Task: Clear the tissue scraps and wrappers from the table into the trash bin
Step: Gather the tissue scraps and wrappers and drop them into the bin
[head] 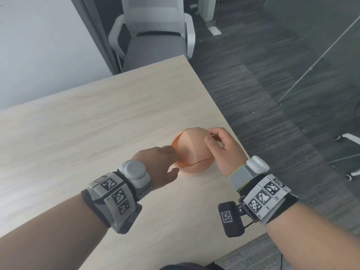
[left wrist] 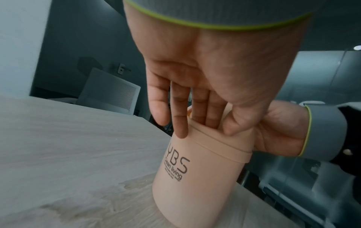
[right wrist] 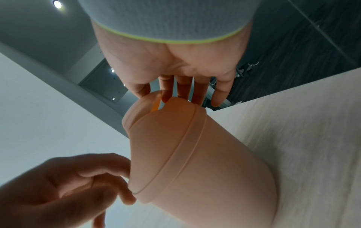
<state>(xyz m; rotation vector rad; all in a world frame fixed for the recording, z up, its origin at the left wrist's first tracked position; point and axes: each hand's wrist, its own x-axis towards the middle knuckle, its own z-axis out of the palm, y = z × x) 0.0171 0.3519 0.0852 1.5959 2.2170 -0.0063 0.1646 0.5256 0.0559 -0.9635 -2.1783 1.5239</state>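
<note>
A small peach trash bin (head: pixel 191 151) with a domed lid stands near the table's right edge; its side reads "YBS clean living" (left wrist: pixel 175 166). My left hand (head: pixel 173 152) pinches the lid's left rim, fingertips tucked behind the band and thumb on its outside (left wrist: pixel 215 128). On the far right side my right hand (head: pixel 212 137) grips the bin, thumb across the lid, fingertips at a slot in the lid's top (right wrist: pixel 156 95). No tissue scraps or wrappers show in any view.
The pale wooden table (head: pixel 97 123) ends just right of the bin, with dark carpet (head: pixel 272 114) below. A grey and white office chair (head: pixel 153 36) stands at the far end. A glass partition (head: pixel 321 65) runs along the right.
</note>
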